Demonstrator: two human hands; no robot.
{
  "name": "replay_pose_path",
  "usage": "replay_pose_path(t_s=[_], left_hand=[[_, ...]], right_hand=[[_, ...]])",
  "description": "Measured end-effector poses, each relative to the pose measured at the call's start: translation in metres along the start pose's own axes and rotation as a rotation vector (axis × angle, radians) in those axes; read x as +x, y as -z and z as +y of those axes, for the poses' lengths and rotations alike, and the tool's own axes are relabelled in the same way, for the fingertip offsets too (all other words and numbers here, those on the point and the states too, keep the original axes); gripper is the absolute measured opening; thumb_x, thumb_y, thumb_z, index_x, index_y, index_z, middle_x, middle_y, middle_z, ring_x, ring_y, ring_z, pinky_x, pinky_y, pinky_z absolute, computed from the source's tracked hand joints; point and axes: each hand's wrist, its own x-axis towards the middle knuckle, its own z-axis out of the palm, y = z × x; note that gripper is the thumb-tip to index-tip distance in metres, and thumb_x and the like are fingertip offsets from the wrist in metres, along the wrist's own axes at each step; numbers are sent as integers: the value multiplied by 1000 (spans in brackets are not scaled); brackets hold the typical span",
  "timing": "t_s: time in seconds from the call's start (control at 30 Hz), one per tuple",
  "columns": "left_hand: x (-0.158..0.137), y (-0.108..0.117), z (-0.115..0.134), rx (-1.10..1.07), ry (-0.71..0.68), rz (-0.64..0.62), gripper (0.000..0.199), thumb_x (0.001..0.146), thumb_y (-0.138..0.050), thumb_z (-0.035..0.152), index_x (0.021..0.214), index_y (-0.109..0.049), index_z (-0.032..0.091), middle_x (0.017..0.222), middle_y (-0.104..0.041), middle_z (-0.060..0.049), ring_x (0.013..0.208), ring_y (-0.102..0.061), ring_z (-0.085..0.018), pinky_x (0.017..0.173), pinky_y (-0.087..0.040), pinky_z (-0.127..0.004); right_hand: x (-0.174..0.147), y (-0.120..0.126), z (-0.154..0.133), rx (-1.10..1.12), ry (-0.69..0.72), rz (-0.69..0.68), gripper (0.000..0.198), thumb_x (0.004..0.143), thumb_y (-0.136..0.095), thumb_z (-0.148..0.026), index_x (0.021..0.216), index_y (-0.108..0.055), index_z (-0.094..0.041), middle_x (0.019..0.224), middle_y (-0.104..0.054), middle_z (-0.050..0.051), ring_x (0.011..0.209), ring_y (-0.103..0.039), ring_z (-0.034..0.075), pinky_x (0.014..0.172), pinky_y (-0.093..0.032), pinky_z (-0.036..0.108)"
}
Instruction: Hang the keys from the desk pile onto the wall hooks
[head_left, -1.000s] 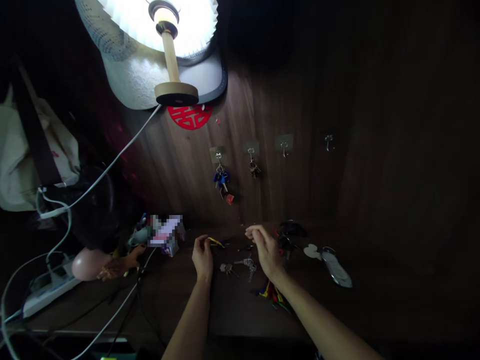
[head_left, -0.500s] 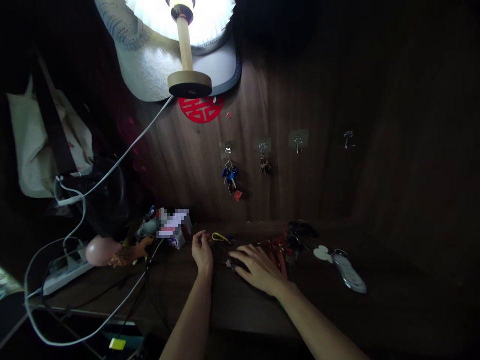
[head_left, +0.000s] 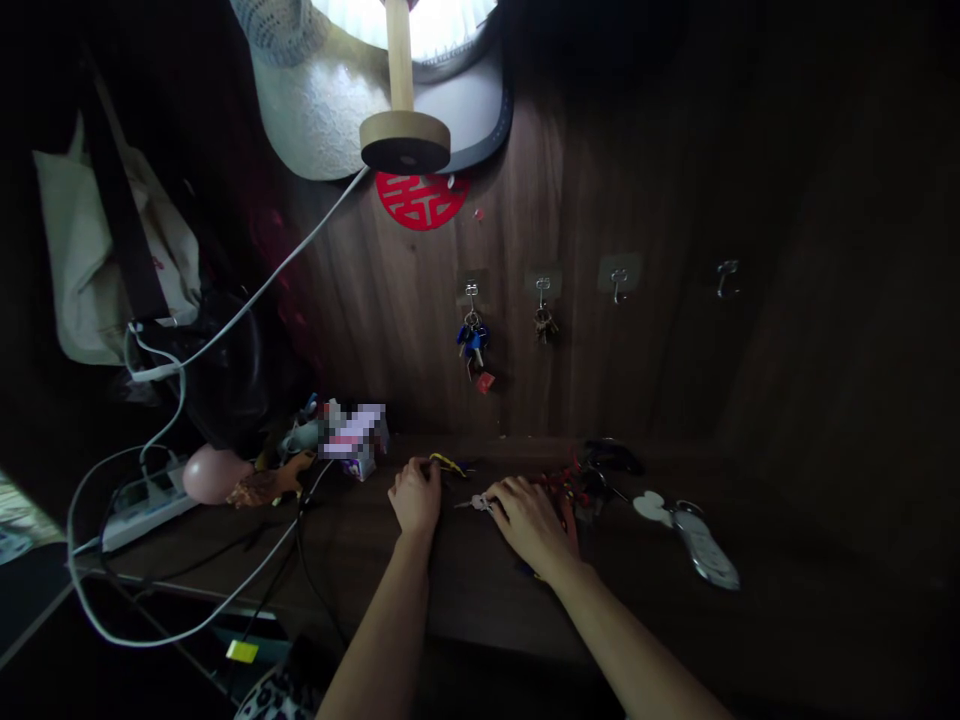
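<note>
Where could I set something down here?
The wooden surface looks bare between the left forearm and right forearm, nearer than the silver keys, and between the left forearm and black cord. It's crowded right of the right hand, with a reddish tangle, and around the power strip and round pink object. The right end is too dark to judge.

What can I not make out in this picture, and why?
All in the head view:
Lamp: its top, cut off by the upper edge.
Silver keys: whether the right hand grips them; its fingers hide this.
Yellow cord: whether the left hand grips it; too small and dark.
Box: its top, blurred by pixelation.
</note>
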Motion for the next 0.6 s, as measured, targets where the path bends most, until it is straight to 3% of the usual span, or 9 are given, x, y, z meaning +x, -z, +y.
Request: replay_pose_path(t_s=[0.2, 0.37, 0.6], left_hand=[[-1, -3, -3, 12, -66, -13, 8, 78, -56, 24, 75, -63, 20, 85, -66, -8, 89, -58, -25, 78, -39, -35], [3, -3, -1, -333, -152, -34, 10, 78, -54, 27, 75, -61, 21, 79, -65, -3, 81, -59, -19, 75, -41, -29], [-5, -5, 15, -826, -135, -288, 22, 72, -60, 39, 73, -61, 17, 72, -62, 0, 70, -57, -14, 68, -44, -24]], right_hand=[[-1, -1, 3, -33, -55, 95, 13, 83, -50, -14, 84, -58, -23, 87, -61, 5, 88, -52, 22, 75, -34, 33], [0, 3, 1, -13, -72, 97, 12, 84, -50, -15, 86, -59, -24, 89, -61, 4, 89, -52, 22, 76, -35, 34], [2, 12, -2, 219, -39, 200, 14, 88, -47, -20, 97, -57, -24, 97, -64, 2, 92, -56, 19, 82, -38, 33]])
